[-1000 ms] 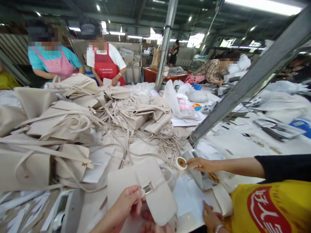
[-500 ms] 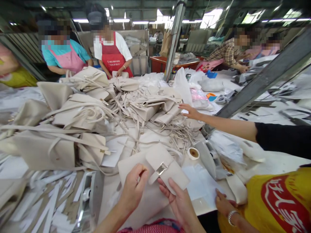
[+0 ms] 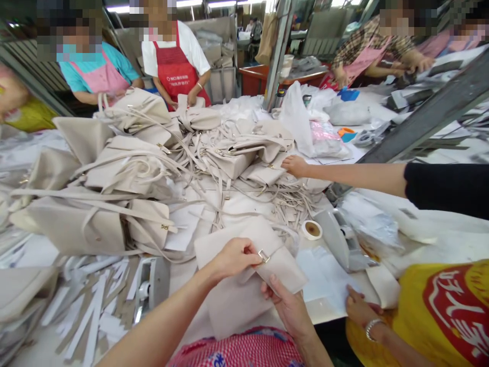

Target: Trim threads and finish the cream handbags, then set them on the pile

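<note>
Two hands, one beige bag [image 3: 233, 306] just before the checked apron [image 3: 237, 351].
Left hand [image 3: 236, 257] has moved in, fingers pinching the metal buckle [image 3: 263, 256]; right hand [image 3: 288, 306] grips the flap [image 3: 288, 271], thumb uppermost. Work now seems centred on that buckle.

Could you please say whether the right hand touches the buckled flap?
Touching: in the head view, the right hand rests its thumb on the buckled flap.

The bare left forearm [image 3: 164, 311] slants forward, the left hand [image 3: 235, 259] pinching with thumb and fingers; the right hand [image 3: 290, 310] is lower, thumb raised, fingers curled.
</note>
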`<state>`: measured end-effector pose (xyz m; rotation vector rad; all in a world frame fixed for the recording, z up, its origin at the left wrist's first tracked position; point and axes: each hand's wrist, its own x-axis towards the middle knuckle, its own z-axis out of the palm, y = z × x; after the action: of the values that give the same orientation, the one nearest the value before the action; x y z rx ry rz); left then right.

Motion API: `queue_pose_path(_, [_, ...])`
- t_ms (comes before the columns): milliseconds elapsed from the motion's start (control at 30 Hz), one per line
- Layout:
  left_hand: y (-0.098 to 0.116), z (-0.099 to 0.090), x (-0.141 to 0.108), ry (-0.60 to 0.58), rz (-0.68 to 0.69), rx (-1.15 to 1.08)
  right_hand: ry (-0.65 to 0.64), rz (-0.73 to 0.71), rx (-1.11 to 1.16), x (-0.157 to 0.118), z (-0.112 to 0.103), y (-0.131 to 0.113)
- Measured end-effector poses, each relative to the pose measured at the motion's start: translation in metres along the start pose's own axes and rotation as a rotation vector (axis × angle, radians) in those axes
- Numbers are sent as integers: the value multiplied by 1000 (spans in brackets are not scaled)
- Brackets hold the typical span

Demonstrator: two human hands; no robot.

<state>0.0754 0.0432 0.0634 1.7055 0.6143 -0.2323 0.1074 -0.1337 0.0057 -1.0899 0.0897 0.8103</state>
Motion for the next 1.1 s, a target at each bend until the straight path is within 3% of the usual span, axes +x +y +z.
queue_pose_path(100, [2,-2,12,-36,-2,113,-5,9,-19,2,-5,3])
queue_pose_path(267, [8,-11,28,-194,33,254,9,26,10,5,-9,1])
queue_pose_path(467, [12,-2,24,-123,185,541,-12,37,9,7,-14,5])
queue_pose_path(533, [14,1,19,-116,200,505,32,51,62,11,-16,3])
queue_pose_path(667, [20,-5,2,-222,179,277,114,151,308,23,-24,-11])
queue_pose_path(833, [26,-3,-19,118,312,524,107,227,350,25,-33,-14])
queue_pose_path(867, [27,2,-20,116,337,598,113,216,333,23,-33,-12])
queue_pose_path(933, [26,10,-16,5,353,709,114,208,342,19,-33,-9])
queue_pose_path(1000, [25,15,-7,-91,367,690,104,241,435,19,-36,-13])
queue_pose_path(1033, [24,15,-2,-55,374,625,92,267,513,20,-39,-18])
queue_pose_path(1100, [22,12,6,162,369,475,46,310,700,25,-47,-32])
